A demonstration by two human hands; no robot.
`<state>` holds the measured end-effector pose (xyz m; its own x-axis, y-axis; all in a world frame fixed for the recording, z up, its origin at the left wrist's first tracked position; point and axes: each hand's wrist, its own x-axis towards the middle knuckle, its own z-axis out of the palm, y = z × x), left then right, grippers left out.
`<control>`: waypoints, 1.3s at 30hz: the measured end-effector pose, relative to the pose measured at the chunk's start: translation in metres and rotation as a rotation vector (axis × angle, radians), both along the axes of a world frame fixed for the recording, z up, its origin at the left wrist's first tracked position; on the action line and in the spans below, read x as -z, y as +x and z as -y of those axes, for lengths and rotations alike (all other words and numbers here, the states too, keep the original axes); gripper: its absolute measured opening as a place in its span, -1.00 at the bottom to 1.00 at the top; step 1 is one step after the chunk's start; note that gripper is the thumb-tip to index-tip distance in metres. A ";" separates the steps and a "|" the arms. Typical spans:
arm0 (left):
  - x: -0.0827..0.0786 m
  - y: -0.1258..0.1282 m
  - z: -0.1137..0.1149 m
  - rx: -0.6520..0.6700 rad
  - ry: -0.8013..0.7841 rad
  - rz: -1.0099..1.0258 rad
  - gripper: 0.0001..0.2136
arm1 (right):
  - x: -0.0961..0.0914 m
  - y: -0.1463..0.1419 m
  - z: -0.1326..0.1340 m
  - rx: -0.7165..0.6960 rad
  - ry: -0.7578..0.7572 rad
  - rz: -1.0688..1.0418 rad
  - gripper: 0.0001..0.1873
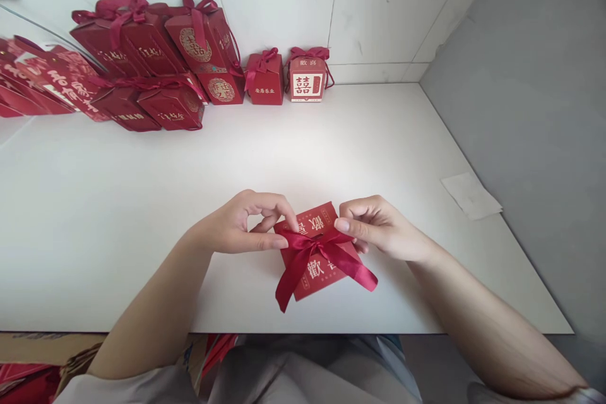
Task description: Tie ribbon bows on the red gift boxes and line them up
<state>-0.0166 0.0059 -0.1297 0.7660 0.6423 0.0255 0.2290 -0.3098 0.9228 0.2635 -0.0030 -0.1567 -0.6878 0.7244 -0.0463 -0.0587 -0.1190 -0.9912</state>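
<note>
A small red gift box (314, 276) with pale Chinese characters sits on the white table near its front edge. Across its top a dark red satin ribbon (318, 245) is tied in a bow, and its two tails hang toward me. My left hand (246, 224) pinches the bow's left loop between thumb and forefinger. On the other side, my right hand (379, 227) has the right loop between thumb and bent forefinger. Its remaining fingers curl beside the box, partly hidden.
Several red boxes with ribbon bows (151, 50) are stacked at the back left. A small red box (265, 79) and a white-fronted one (307, 79) stand by the tiled wall. A white paper (471, 196) lies at right, beside the grey wall (530, 139). Cardboard (42, 346) shows below the table.
</note>
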 end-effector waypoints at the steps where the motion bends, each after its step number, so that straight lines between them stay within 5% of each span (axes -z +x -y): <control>1: -0.001 -0.001 0.001 -0.002 -0.012 -0.015 -0.90 | 0.000 0.000 0.000 -0.002 0.004 0.001 -0.56; 9: -0.009 -0.001 0.004 -0.018 -0.026 -0.170 -0.84 | -0.001 -0.001 -0.001 -0.012 0.088 0.045 -0.53; 20: -0.003 0.019 0.015 -0.363 0.229 -0.243 -0.53 | -0.004 -0.005 0.003 -0.001 0.205 0.154 -0.54; 27: -0.006 0.013 0.015 -0.333 0.134 -0.299 -0.58 | -0.006 -0.006 0.008 0.050 0.247 0.212 -0.58; 30: -0.006 0.009 0.011 -0.309 0.116 -0.261 -0.67 | -0.005 -0.006 0.008 0.140 0.163 0.154 -0.79; 33: -0.006 0.006 0.006 -0.298 0.200 -0.136 -0.78 | -0.005 -0.002 0.003 0.225 0.052 0.108 -0.75; 36: -0.005 0.003 0.000 -0.230 0.256 -0.066 -0.87 | -0.010 0.007 -0.004 0.111 0.018 0.206 -0.53; 39: -0.001 0.001 -0.003 -0.154 0.192 -0.044 -0.88 | -0.018 0.016 -0.008 -0.218 -0.073 0.319 -0.37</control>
